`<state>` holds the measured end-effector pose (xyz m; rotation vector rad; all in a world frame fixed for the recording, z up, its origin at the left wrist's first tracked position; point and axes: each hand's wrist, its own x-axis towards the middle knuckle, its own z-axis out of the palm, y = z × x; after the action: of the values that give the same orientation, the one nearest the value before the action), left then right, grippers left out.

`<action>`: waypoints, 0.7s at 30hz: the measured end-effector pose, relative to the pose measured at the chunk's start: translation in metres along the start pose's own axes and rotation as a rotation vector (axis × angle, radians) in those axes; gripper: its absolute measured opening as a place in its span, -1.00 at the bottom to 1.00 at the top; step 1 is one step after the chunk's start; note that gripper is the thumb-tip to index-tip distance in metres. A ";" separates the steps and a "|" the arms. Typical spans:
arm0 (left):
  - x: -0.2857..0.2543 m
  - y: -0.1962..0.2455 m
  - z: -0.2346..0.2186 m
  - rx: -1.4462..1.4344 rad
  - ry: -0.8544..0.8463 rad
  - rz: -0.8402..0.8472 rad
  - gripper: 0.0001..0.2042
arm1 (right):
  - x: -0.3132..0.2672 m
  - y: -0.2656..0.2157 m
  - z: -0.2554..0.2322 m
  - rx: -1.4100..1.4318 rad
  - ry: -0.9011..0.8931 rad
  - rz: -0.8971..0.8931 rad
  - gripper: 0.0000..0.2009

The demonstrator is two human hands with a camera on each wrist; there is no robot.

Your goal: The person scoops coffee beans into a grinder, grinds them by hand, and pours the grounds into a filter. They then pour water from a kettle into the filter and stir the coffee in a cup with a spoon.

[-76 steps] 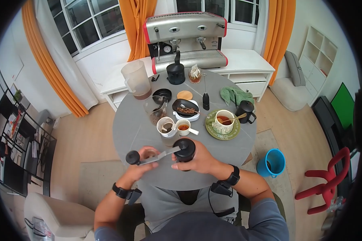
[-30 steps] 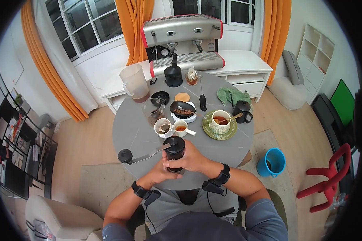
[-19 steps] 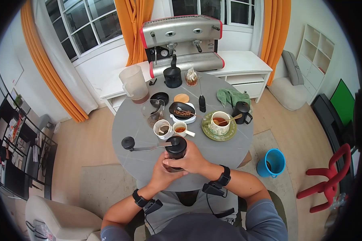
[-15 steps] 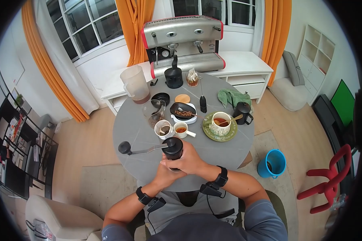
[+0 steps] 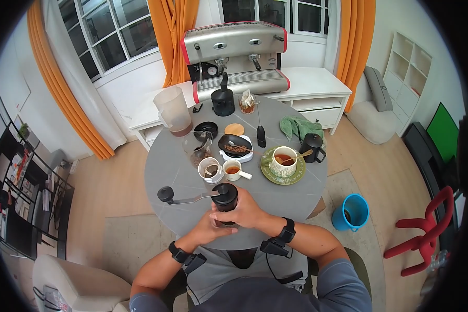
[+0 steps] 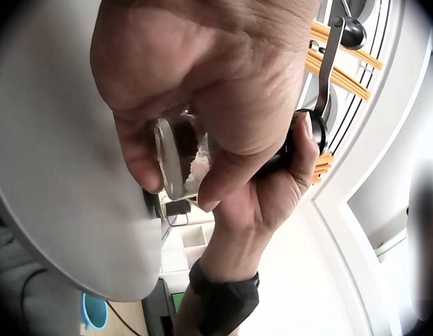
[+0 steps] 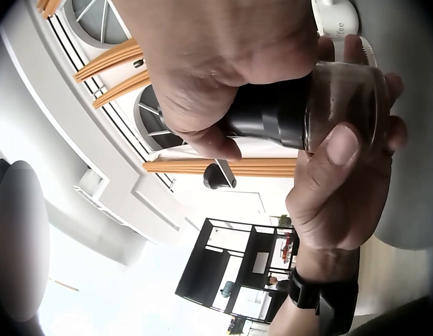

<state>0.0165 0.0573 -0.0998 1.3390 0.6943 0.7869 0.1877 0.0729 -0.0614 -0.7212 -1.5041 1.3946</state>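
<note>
In the head view a black hand coffee grinder [image 5: 225, 199] stands upright over the table's near side, its metal crank [image 5: 196, 199] pointing left to a black knob [image 5: 165, 194]. My right hand [image 5: 248, 210] grips the black body. Below it, my left hand [image 5: 209, 230] holds the grinder's clear glass jar [image 7: 348, 105], thumb along the glass in the right wrist view. The jar sits against the bottom of the black body there. In the left wrist view, my left fingers wrap the jar [image 6: 176, 164], with brown and pale patches showing through the glass.
Just beyond the hands are a white filter cup [image 5: 211, 170] and a small cup of brown liquid [image 5: 233, 170]. Behind stand a scale with a tray of beans [image 5: 235, 149] and a clear jug [image 5: 197, 148]. A cup on a green saucer [image 5: 283, 174] is at right.
My left hand, which held the glass jar apart on the left, has brought it under the grinder. Both hands are now together on it, and the crank has swung out further left.
</note>
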 end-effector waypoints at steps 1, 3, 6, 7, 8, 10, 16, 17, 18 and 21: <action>0.000 -0.003 0.000 -0.001 0.000 -0.001 -0.38 | -0.001 0.001 0.000 -0.024 -0.005 -0.019 -0.63; -0.001 -0.013 0.000 0.277 0.121 0.072 -0.52 | -0.001 0.001 0.001 -0.044 -0.014 -0.038 -0.63; 0.001 -0.021 0.002 0.491 0.169 0.135 -0.44 | 0.000 -0.004 0.006 -0.006 0.008 -0.044 -0.65; 0.001 -0.022 0.004 0.491 0.168 0.135 -0.44 | -0.001 -0.006 0.007 -0.053 0.038 -0.070 -0.65; 0.001 -0.017 0.010 0.491 0.211 0.139 -0.46 | -0.001 -0.007 0.007 -0.101 0.069 -0.096 -0.66; 0.001 -0.015 0.015 0.489 0.256 0.143 -0.47 | 0.000 -0.001 0.006 -0.082 0.071 -0.082 -0.65; -0.006 -0.018 0.013 0.423 0.295 0.324 -0.46 | -0.005 0.014 0.005 -0.042 0.030 -0.042 -0.55; -0.010 -0.018 0.010 0.508 0.327 0.341 -0.50 | -0.007 0.017 0.006 -0.110 0.026 -0.067 -0.52; -0.013 -0.018 0.007 0.593 0.358 0.357 -0.53 | -0.009 0.020 0.008 -0.106 0.025 -0.065 -0.52; -0.025 -0.006 0.004 0.574 0.292 0.191 -0.60 | -0.012 0.030 0.018 -0.133 0.002 -0.016 -0.46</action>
<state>0.0059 0.0339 -0.1057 1.8472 1.0898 0.9921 0.1709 0.0596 -0.0917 -0.7907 -1.6089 1.2907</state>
